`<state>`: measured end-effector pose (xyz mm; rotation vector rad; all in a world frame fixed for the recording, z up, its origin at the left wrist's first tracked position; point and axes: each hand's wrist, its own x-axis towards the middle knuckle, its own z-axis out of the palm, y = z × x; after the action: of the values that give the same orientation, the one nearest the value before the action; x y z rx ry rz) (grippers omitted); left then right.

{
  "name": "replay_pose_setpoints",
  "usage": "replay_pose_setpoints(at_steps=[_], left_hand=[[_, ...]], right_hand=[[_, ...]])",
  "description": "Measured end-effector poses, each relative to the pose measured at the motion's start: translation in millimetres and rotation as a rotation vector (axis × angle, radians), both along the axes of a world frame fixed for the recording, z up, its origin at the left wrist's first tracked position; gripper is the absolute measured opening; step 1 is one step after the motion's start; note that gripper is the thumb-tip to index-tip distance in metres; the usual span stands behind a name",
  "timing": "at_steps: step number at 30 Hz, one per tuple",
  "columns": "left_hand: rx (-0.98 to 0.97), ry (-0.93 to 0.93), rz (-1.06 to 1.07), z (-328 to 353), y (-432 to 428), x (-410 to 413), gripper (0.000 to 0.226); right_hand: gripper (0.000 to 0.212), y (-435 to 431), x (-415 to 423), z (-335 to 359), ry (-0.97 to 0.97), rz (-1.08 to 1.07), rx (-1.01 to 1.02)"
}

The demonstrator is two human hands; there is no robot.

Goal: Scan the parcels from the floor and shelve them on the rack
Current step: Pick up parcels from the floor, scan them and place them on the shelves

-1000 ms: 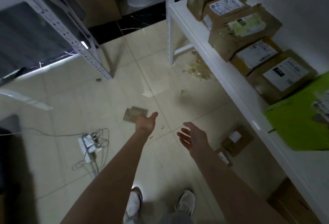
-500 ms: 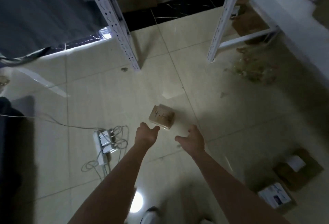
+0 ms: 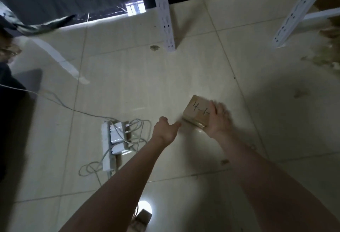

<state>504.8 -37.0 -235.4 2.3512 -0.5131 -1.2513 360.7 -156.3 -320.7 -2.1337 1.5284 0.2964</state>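
Our right hand [image 3: 219, 121] curls over the cardboard parcel [image 3: 196, 111] marked 4-1- | left hand [image 3: 164, 130] just beside it, thumb out, fingers we can't tell

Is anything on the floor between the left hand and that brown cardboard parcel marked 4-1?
Nothing visible. Only pale floor tile separates the left hand from the small brown cardboard parcel; the right hand rests on its right end. The white power strip with tangled cables lies further left.
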Motion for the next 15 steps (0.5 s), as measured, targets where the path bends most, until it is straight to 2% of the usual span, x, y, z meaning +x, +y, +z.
replay_pose_setpoints(at_steps=[3, 5, 7, 9, 11, 12, 13, 15], left_hand=[[-0.006, 0.032, 0.106, -16, 7, 10, 0.074], [0.013, 0.058, 0.171, -25, 14, 11, 0.084], [0.033, 0.091, 0.214, -10, 17, 2, 0.089], [0.033, 0.155, 0.224, 39, 13, -20, 0.068], [0.024, 0.217, 0.202, 96, 4, -45, 0.04], [0.016, 0.244, 0.184, 125, -2, -58, 0.034], [0.004, 0.279, 0.165, 155, -8, -71, 0.03], [-0.043, 0.365, 0.13, 217, -21, -97, 0.029]], right_hand=[[0.116, 6, -4, -1, -0.019, -0.015, 0.025], [0.118, 22, -15, 6, -0.106, -0.154, 0.139], [0.116, 37, -33, 26, -0.295, -0.385, 0.258], [0.113, 44, -55, 64, -0.463, -0.584, 0.316], [0.116, 47, -78, 119, -0.603, -0.691, 0.345], [0.114, 48, -89, 150, -0.681, -0.727, 0.35], [0.106, 50, -99, 186, -0.753, -0.762, 0.355], [0.077, 55, -115, 262, -0.907, -0.807, 0.361]])
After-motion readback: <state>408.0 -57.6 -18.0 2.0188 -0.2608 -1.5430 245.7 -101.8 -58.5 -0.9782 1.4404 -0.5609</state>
